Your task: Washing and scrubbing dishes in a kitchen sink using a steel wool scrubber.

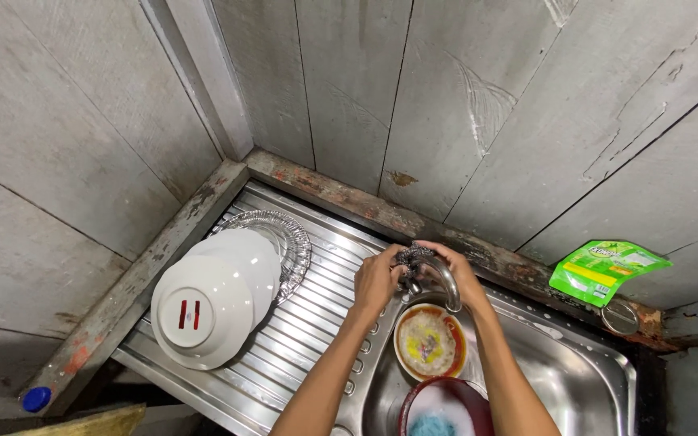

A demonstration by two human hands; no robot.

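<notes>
- 2 bowls sit in the steel sink (583, 379): a shallow bowl (430, 343) with an orange-red rim, holding pale suds and yellowish residue, and below it a dark red bowl (446, 408) with white foam and a blue sponge-like lump inside, partly cut off by the frame edge.
- 1 stack of white bowls (212, 303) rests upside down on the ribbed drainboard (292, 347), overlapping a clear patterned glass dish (280, 234) behind it.
- Both hands meet at the curved tap (446, 282), just above the shallow bowl.
- Left hand (377, 278) has its fingers curled around a metal scouring pad (412, 257), pressing it against the tap's top.
- Right hand (462, 274) is wrapped over the tap's bend, fingertips touching the pad.
- 1 green pouch (603, 270) lies on the back ledge, well apart to the right.
</notes>
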